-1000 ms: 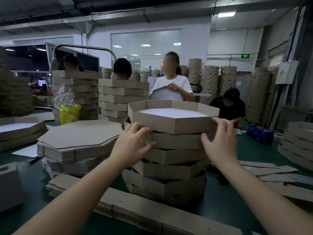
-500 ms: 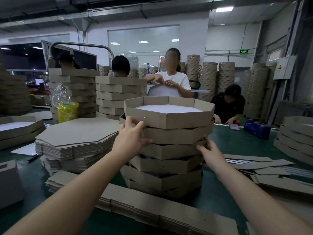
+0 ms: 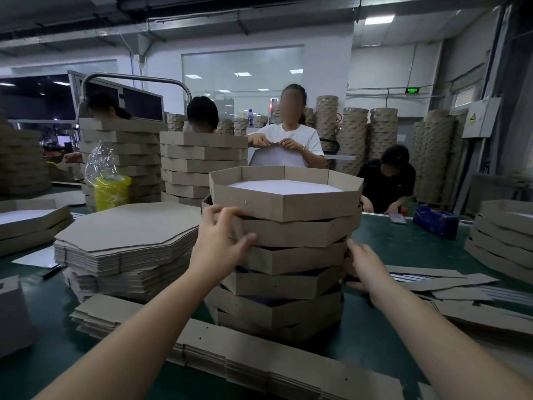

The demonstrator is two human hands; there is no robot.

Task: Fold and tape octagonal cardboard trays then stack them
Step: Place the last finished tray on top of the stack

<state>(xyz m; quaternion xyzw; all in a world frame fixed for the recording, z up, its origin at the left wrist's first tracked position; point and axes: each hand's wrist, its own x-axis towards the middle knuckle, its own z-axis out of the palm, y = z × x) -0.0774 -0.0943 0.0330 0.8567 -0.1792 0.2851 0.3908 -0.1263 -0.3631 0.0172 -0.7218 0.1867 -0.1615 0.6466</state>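
Cardboard trays piled up, and the pile is being squared.

The top tray is seated white floor up on the stack at mid-bench, twisted a little against the trays below. Stacking is judged to be the step in hand, with folding and taping of this tray taken as done. The left hand is spread, its fingertips laid on the wall just under the top tray. The right hand is laid open against the lower trays on the right side, its fingertips partly hidden. A nudge from both sides is called for next, so that the skewed layers are lined up. A fresh blank can then be taken from the left. A second ago the right hand was on the top tray's wall; it is now lower.
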